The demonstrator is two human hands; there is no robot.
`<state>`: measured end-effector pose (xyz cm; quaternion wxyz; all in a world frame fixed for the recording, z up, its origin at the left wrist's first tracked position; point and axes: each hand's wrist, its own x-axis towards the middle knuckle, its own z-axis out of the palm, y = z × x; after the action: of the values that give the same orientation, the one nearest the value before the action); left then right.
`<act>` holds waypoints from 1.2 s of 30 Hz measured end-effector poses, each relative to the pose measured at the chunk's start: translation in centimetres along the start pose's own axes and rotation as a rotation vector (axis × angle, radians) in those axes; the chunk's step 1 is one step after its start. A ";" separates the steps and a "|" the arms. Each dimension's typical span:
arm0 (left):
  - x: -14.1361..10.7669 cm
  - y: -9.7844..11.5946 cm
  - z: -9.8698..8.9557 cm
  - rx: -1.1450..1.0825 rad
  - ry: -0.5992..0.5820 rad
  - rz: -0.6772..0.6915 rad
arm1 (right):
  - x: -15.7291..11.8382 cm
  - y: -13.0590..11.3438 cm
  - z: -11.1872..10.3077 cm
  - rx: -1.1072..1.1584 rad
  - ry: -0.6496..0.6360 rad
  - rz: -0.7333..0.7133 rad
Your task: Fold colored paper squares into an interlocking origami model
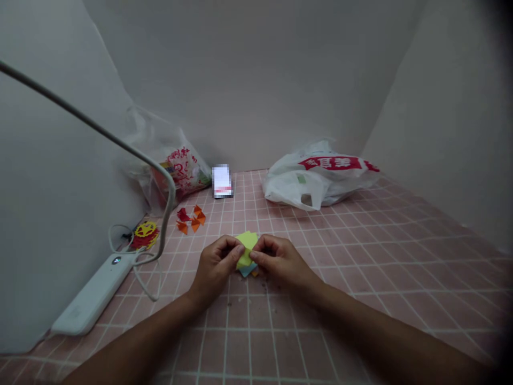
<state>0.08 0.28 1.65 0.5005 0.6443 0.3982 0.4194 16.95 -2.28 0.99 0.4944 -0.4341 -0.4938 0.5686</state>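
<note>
Yellow paper (247, 247) is pinched between my two hands over the middle of the table. My left hand (217, 263) grips its left side between thumb and fingers. At the right side, my right hand (285, 262) pinches it near the edge. Just below the yellow paper, a blue paper (247, 270) and a bit of orange show, partly covered. Whether the yellow paper is one sheet or several, I cannot tell. Farther left lie several small folded orange paper pieces (195, 223) and a red one (183, 214).
A white power bank (94, 294) with a cable (167, 187) lies at the left, beside red and yellow cut-outs (145, 234). Plastic bags stand at the back left (180, 166) and back right (296, 184). A lit phone (222, 181) leans near the wall. Pink checked cloth (360, 331) covers the table.
</note>
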 end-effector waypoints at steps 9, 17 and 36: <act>0.5 -1.2 0.1 -0.097 -0.115 -0.088 | -0.1 0.2 0.0 -0.003 -0.011 0.067; 0.3 -0.5 0.2 -0.071 -0.095 -0.128 | -0.2 0.1 0.0 0.036 -0.051 0.084; 0.5 -0.9 0.5 -0.213 -0.165 -0.223 | -0.3 0.8 0.3 -0.066 0.040 0.044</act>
<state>0.65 0.76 0.77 0.6403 0.5717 0.3783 0.3466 16.59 -2.64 0.22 0.4770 -0.4722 -0.4927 0.5538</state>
